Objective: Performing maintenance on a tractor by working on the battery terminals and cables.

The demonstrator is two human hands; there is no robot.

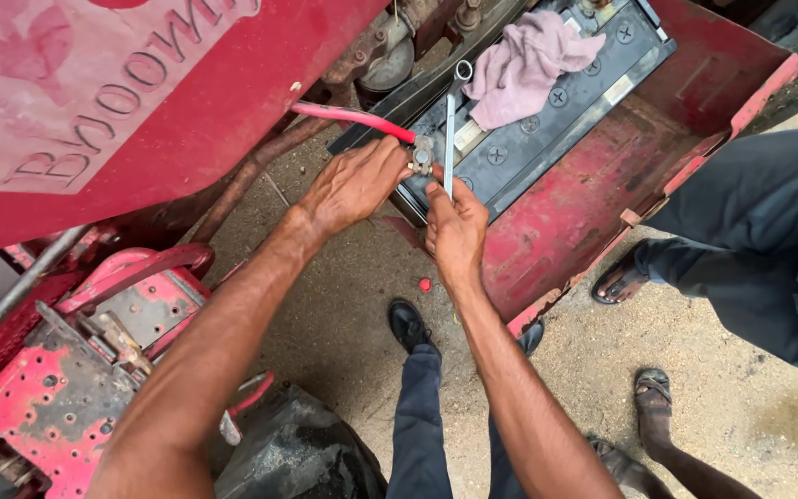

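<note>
We look down on a red body panel (140,102) that fills the upper left, its raised lettering turned away from us. To its right a worn red tray (593,199) juts out over the sandy ground (750,407) and carries a black battery (547,111), lying aslant with its near end toward us. That tray keeps the battery at working height, so we can reach it standing. A pink rag (528,60) is bunched on the battery's top, well apart from the near end and within easy reach. Beside us stands another person, dark trousers (759,231) and sandalled feet at the right edge.

Our left hand (355,185) is closed over the end of a red cable (353,117), fingers curled round the metal clamp (422,154) where it sits at the battery's near corner; we judge this grip steadies the clamp against turning. Our right hand (456,226) is wrapped round the lower shaft of a spanner (451,129), which runs up along the battery top to its ring end by the rag. Its working end lies just beside the clamp, though whether it is seated on a nut we cannot tell. A small red cap (425,285) lies on the ground below.
</note>
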